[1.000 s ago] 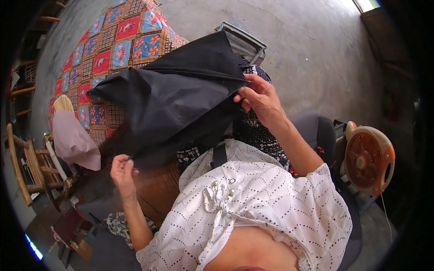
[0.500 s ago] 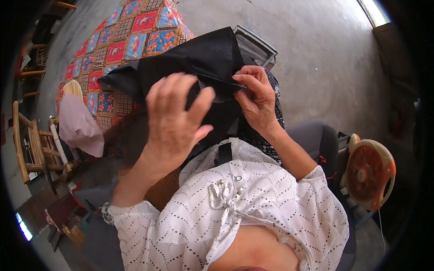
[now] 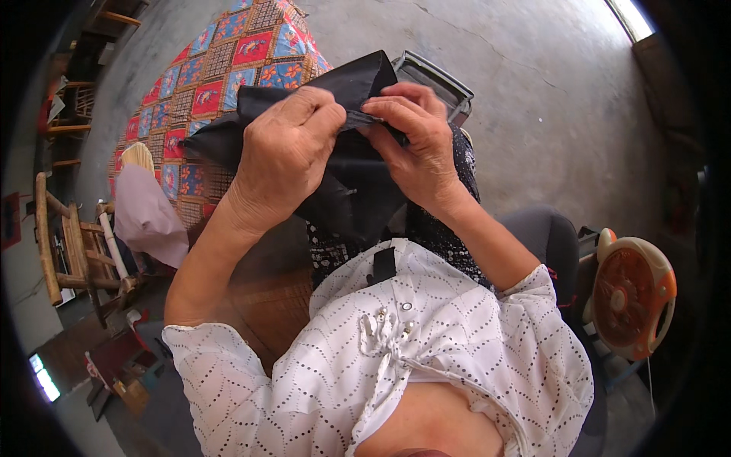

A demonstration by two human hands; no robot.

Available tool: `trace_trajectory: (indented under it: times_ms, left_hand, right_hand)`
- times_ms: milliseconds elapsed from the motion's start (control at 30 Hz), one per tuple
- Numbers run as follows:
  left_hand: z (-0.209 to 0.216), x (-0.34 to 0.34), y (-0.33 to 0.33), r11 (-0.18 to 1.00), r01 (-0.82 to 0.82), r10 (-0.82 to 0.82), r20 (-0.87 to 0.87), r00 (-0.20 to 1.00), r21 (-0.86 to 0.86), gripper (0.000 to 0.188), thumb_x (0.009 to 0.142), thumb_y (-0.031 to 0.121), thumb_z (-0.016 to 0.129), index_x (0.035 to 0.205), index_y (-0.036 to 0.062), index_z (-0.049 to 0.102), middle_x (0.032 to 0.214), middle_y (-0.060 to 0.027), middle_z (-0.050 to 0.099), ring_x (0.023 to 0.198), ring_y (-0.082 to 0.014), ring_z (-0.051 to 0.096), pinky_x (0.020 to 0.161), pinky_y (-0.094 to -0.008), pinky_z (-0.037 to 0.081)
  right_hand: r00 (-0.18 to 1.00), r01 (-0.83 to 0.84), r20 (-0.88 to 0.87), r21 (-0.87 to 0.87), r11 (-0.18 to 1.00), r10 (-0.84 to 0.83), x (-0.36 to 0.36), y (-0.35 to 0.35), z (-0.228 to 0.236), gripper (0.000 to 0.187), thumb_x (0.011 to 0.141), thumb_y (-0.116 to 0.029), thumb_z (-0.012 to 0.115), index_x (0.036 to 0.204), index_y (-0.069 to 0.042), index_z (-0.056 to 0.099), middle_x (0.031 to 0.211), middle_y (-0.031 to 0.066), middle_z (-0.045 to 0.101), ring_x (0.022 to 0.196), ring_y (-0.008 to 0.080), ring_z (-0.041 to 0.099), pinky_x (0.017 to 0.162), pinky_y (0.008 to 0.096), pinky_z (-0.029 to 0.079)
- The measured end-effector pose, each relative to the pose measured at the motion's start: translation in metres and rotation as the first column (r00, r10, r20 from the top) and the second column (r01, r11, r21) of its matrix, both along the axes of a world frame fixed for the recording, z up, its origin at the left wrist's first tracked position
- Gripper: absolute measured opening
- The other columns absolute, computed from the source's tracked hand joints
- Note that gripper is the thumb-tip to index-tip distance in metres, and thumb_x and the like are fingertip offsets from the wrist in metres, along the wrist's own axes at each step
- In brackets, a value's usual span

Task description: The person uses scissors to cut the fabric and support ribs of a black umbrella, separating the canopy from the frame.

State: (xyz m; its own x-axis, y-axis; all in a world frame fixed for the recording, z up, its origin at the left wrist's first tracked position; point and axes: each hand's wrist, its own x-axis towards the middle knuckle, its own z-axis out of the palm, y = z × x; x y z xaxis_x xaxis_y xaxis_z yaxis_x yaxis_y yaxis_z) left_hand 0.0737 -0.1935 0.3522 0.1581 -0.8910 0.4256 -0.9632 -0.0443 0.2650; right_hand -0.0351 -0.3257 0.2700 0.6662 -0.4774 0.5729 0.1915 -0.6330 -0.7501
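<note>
The black cloth (image 3: 354,194) spreads left of the grip and down toward the lap (image 3: 326,253). Over my remote feed I see the left hand (image 3: 285,148) pinching a fold of it, and the right hand (image 3: 417,137) pinching it just beside. Beyond the grip to the right I make out a metal frame (image 3: 440,81); beyond it to the left, a patterned cloth (image 3: 251,49).
</note>
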Motion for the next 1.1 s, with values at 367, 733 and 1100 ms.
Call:
trace_trajectory:
  times_ms: [367,733,1100]
  left_hand:
    - [0.001,0.009,0.004,0.995,0.082,-0.084,0.027,0.996,0.049,0.023,0.075,-0.006,0.066,0.097,-0.0014,0.062,0.078,-0.0124,0.063,0.067,-0.0269,0.063,0.059,-0.0321,0.051]
    - [-0.015,0.01,-0.006,0.974,0.149,-0.111,0.209,0.972,-0.173,0.027,0.07,-0.002,0.062,0.097,-0.0024,0.061,0.078,-0.012,0.061,0.067,-0.0268,0.063,0.059,-0.0341,0.053]
    - [-0.001,0.006,-0.012,0.986,0.037,-0.009,0.178,0.984,-0.16,0.016,0.079,0.0,0.066,0.094,-0.0004,0.062,0.079,-0.0119,0.063,0.069,-0.027,0.064,0.057,-0.0328,0.051]
  right_hand:
    - [0.989,-0.142,0.036,0.448,0.883,0.141,0.009,0.025,-0.007,0.017,0.078,0.0,0.066,0.095,0.0,0.061,0.077,0.0145,0.062,0.066,0.0259,0.062,0.059,0.031,0.049]
    - [0.996,0.088,0.019,-0.023,0.996,-0.088,0.02,0.027,0.0,0.014,0.071,0.0,0.062,0.082,-0.003,0.052,0.072,0.0116,0.056,0.069,0.031,0.058,0.057,0.0394,0.046]
    - [0.991,-0.011,0.125,0.454,0.891,-0.052,0.036,0.039,0.0,0.014,0.082,-0.006,0.062,0.088,-0.001,0.052,0.072,0.0155,0.057,0.064,0.0353,0.058,0.056,0.0347,0.046]
